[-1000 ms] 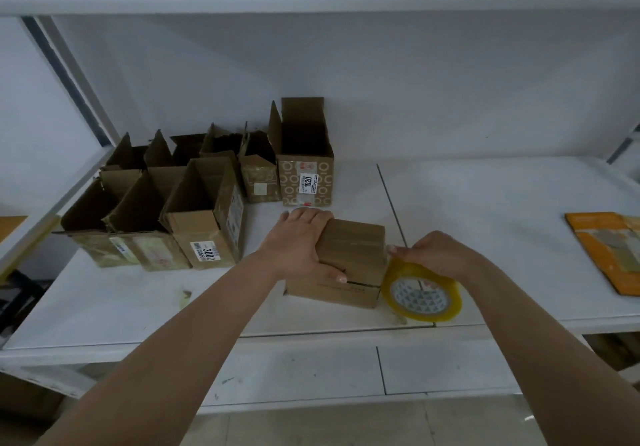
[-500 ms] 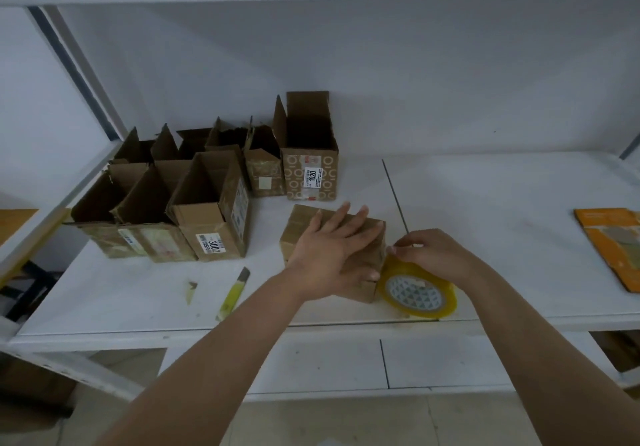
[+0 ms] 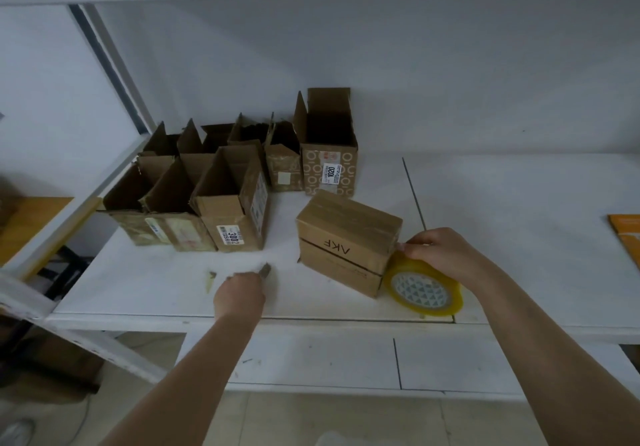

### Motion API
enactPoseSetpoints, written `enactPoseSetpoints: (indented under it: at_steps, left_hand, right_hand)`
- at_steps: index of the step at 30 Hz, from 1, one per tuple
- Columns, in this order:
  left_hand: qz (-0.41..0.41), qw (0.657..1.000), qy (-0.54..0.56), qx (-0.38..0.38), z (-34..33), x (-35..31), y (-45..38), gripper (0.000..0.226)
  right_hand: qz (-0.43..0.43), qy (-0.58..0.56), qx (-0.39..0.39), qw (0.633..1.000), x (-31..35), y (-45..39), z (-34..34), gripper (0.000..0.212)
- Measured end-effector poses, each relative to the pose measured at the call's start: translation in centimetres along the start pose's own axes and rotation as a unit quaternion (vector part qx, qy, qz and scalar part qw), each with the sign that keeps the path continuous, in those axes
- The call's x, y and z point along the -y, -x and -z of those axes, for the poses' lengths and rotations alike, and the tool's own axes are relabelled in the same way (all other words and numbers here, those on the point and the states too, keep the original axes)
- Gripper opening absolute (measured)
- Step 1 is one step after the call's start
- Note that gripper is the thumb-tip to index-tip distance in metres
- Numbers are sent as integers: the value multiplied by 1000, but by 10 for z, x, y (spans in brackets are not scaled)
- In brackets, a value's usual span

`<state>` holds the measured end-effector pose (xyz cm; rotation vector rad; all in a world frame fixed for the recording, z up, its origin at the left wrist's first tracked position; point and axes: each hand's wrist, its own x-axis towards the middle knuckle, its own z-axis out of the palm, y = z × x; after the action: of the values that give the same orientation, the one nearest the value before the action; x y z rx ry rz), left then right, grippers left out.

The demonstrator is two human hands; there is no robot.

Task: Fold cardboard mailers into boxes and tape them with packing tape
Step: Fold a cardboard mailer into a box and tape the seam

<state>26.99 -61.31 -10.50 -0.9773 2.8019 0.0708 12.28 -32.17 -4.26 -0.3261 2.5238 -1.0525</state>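
A closed cardboard box [image 3: 346,237] marked "AKF" lies on the white shelf [image 3: 519,220], with tape across its top. A yellow-rimmed roll of packing tape [image 3: 424,289] leans against the box's right end. My right hand [image 3: 443,255] grips the roll from above, its fingertips at the box's right edge. My left hand [image 3: 240,293] is to the left of the box, curled over the utility knife [image 3: 265,269], whose tip sticks out beyond the fingers.
Several open-topped cardboard boxes [image 3: 228,199] stand in a cluster at the shelf's back left, the tallest [image 3: 329,154] just behind the closed box. An orange mailer [image 3: 627,237] lies at the right edge. A small scrap [image 3: 210,277] lies near my left hand.
My left hand has left the top of the box and moved left and down onto the knife. The right hand has stayed on the tape roll.
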Motion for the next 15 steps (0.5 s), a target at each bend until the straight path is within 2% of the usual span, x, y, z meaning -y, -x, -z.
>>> enactPoseSetpoints:
  at_steps: [2, 4, 6, 8, 11, 13, 15]
  left_hand:
    - [-19, 1000, 12, -17, 7, 3, -1, 24]
    - [-47, 991, 113, -63, 18, 7, 3, 12]
    - [-87, 949, 270, -135, 30, 4, 9, 10]
    - [-150, 895, 383, -172, 54, -14, 18, 13]
    - [-294, 840, 441, -119, 95, -60, 26, 27]
    - [-366, 829, 421, -44, 115, -98, 27, 32]
    - [-399, 832, 386, 25, 124, -132, 26, 36]
  right_hand:
    - [-2, 0, 2, 1000, 1, 2, 1, 28]
    - [-4, 7, 5, 1000, 1, 4, 1, 28]
    - [-8, 1, 6, 1000, -1, 5, 0, 29]
    - [-11, -12, 4, 1000, -2, 8, 0, 30]
    - [-14, -36, 15, 999, -1, 11, 2, 25]
    - [-15, -65, 26, 997, -1, 14, 3, 14]
    - [-18, -100, 42, 994, -1, 18, 6, 7]
